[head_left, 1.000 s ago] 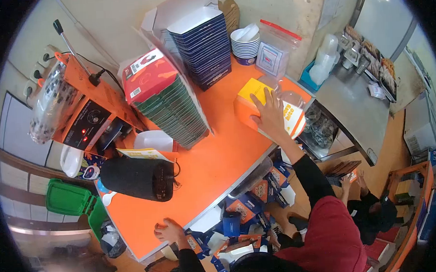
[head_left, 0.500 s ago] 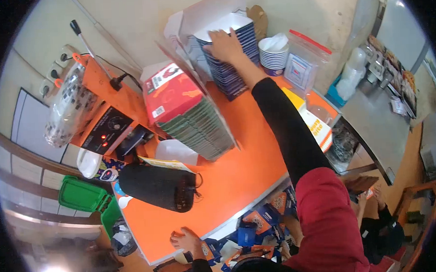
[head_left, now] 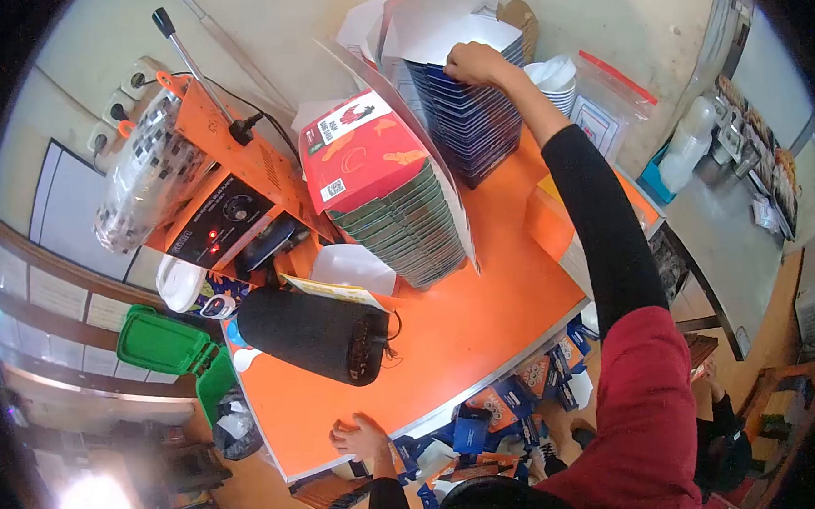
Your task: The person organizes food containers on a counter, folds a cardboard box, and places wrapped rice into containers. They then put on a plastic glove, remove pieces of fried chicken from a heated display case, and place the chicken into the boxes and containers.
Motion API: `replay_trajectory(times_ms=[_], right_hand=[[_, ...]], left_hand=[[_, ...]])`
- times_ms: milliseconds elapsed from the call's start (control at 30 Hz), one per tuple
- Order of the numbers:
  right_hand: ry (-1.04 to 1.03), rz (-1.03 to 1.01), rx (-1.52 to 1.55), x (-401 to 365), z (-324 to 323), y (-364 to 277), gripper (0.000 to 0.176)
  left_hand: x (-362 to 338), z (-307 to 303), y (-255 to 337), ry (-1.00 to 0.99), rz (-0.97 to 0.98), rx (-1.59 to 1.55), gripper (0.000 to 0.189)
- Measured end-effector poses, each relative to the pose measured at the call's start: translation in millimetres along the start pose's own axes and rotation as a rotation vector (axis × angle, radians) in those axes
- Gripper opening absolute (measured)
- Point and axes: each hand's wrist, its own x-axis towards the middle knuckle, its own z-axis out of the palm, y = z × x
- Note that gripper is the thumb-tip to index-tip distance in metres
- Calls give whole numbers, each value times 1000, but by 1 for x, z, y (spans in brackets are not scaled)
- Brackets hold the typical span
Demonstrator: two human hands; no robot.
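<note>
Right hand is now at the stack of blue boxes, off the yellow-orange box. Its fingers have gone from spread over the top to curled in, and look pinched on the front rim of the uppermost box. Can't tell if they've caught one rim or several; fingertips partly hidden. Read: contact has narrowed from a flat touch to a hold on one edge. Boxes are nested tight, so more than one could come along if lifted.

Stack is upright at the back of the bench, white interior facing up, between the red-topped stack and the white bowls. Zip bag with the red strip is just beyond the bowls. Yellow-orange box is partly behind the right sleeve, nothing gripping it.

Left hand rests by the bench's near edge, fingers loosely spread and slightly bent, holding nothing visible. Nearest item on the bench top is the black speaker, lying on its side, apart from the hand. Sealing machine is behind it, red lights on.

Blue and orange boxes are heaped below the bench edge. Another person is at lower right, mostly cut off by the red sleeve, well apart from both hands.
</note>
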Motion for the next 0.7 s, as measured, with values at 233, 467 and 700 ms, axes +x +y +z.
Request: replay_trajectory(times_ms=[233,467,700], right_hand=[[-71,7,-139,-20,-23,-12,23],[72,-76,-357,-34,-18,-31,19],[200,-230,-348,-44,-21,-27,17]], left_hand=[[1,-3,-4,-10,33,-32,60],[0,-9,0,-58,24,-52,57],[0,-13,2,-83,-23,-61,57]])
